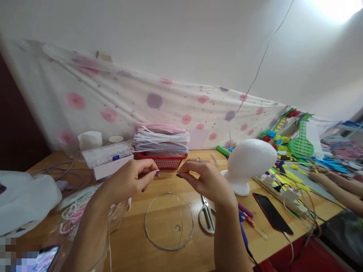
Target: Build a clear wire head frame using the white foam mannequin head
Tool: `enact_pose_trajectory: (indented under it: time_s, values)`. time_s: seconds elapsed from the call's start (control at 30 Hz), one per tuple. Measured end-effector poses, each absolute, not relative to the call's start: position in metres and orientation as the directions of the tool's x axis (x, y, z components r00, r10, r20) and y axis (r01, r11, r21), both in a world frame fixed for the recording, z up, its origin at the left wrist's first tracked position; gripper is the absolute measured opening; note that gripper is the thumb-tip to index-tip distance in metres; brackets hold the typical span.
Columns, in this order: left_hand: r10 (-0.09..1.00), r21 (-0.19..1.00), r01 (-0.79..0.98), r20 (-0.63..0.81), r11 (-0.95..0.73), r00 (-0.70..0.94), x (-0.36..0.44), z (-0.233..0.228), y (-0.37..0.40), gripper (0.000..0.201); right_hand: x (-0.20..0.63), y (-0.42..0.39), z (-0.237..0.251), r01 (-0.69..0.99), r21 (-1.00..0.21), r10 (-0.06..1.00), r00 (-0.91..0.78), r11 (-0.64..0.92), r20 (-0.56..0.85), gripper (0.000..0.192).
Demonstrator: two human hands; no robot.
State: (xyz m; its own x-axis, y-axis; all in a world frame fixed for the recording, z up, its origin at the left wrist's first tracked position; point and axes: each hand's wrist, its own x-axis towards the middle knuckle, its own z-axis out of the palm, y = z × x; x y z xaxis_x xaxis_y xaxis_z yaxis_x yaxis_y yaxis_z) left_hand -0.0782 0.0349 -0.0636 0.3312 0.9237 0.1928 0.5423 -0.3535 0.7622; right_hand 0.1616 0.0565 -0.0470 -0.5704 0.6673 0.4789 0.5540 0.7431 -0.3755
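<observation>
My left hand (136, 177) and my right hand (205, 179) are raised over the wooden table (133, 241), fingertips facing each other. Between them they pinch a thin pale wire (168, 174), each hand gripping one end. Below the hands a thin wire hoop (169, 221) stands or hangs over the table top; whether it joins the pinched wire I cannot tell. A ring shows on a right finger.
Scissors (206, 218) lie right of the hoop. A white foam head form (249, 162), a red phone (272, 213), a power strip (279, 189), a red basket (161, 159) under stacked white strips, a bead box (107, 155) and another person's forearms (337, 185) at far right surround the work spot.
</observation>
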Motion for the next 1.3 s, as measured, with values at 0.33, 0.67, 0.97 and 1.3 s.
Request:
enact_pose_trajectory:
  time_s: [0.33, 0.67, 0.97, 1.3]
  values:
    - [0.867, 0.482, 0.723, 0.331, -0.495, 0.373, -0.05, -0.063, 0.036, 0.023, 0.153, 0.058, -0.048, 0.608, -0.323, 0.683, -0.578, 0.725, 0.446, 0.018]
    - [0.863, 0.414, 0.764, 0.337, -0.495, 0.376, -0.041, -0.075, 0.049, 0.027, 0.136, 0.063, -0.059, 0.763, -0.096, 0.745, -0.583, 0.639, 0.325, 0.017]
    - [0.871, 0.443, 0.753, 0.308, -0.487, 0.383, -0.05, -0.076, 0.054, 0.032, 0.135, 0.064, -0.059, 0.757, -0.125, 0.756, -0.596, 0.641, 0.27, 0.018]
    - [0.878, 0.384, 0.793, 0.278, -0.473, 0.389, -0.041, -0.066, 0.065, 0.028, 0.135, 0.074, -0.061, 0.734, -0.172, 0.73, -0.563, 0.657, 0.387, 0.021]
